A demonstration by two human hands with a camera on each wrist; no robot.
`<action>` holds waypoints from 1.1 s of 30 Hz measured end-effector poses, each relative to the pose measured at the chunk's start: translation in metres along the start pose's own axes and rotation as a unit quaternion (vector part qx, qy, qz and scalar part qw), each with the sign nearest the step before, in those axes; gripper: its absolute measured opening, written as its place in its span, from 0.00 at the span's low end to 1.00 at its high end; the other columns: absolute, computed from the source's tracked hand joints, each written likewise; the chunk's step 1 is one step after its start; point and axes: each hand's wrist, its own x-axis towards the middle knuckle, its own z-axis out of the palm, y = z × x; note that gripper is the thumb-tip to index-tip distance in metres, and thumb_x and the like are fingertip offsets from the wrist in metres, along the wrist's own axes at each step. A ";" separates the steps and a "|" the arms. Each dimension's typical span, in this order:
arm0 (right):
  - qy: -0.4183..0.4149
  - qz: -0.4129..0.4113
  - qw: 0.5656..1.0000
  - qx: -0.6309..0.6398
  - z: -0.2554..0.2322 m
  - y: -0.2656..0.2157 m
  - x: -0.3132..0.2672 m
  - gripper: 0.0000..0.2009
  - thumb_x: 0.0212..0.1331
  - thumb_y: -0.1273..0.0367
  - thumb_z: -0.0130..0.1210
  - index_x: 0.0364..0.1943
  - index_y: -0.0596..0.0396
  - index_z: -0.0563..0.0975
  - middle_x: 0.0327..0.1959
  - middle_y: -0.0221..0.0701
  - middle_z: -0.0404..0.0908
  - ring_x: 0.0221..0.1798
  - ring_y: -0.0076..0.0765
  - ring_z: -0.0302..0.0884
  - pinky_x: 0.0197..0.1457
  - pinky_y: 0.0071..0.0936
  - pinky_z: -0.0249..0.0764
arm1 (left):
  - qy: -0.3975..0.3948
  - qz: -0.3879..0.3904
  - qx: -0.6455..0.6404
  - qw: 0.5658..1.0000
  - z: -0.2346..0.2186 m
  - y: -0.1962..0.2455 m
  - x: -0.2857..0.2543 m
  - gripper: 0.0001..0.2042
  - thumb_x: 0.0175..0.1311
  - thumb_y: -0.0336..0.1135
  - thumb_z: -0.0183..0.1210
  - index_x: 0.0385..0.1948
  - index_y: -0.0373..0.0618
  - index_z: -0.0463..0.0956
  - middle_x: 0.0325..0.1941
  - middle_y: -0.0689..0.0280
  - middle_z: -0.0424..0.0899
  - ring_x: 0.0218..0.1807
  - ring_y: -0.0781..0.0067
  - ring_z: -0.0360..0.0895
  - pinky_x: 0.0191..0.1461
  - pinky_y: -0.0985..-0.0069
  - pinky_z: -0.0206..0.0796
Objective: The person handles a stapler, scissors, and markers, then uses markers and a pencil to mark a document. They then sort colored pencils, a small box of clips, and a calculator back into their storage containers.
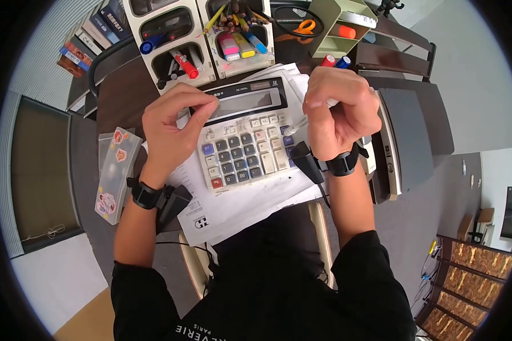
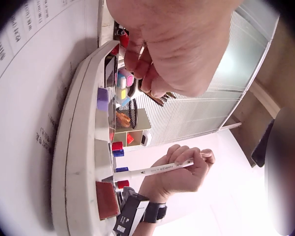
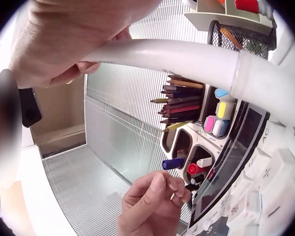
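My right hand (image 1: 342,111) grips a white marker (image 2: 162,169) with lettering along its barrel. The marker slants down to the left, its lower end right at the keys on the right side of the desktop calculator (image 1: 242,153). Above the calculator's upper left corner is my left hand (image 1: 179,116), its thumb and fingertips brought loosely together beside the display. No object shows in the left fingers (image 3: 159,189). Dark key blocks and a wide display face up on the calculator, which lies on printed paper sheets (image 1: 233,213).
Behind the calculator stands a white organizer (image 1: 213,62) with pencils, highlighters and markers. A mesh basket with orange scissors (image 1: 305,26) and a green holder (image 1: 330,42) stand farther right. A stickered clear case (image 1: 116,170) lies left. A grey machine (image 1: 404,136) flanks the right hand.
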 end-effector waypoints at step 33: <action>0.169 0.204 0.964 0.012 -0.001 0.027 -0.008 0.05 0.61 0.80 0.49 0.35 0.63 0.77 0.17 0.26 0.73 0.14 0.17 0.66 0.17 0.17 0.59 | -0.002 0.000 0.002 1.000 0.002 -0.004 -0.003 0.03 0.58 0.21 0.66 0.33 0.36 0.84 0.30 0.65 0.83 0.30 0.79 0.77 0.36 0.82 0.67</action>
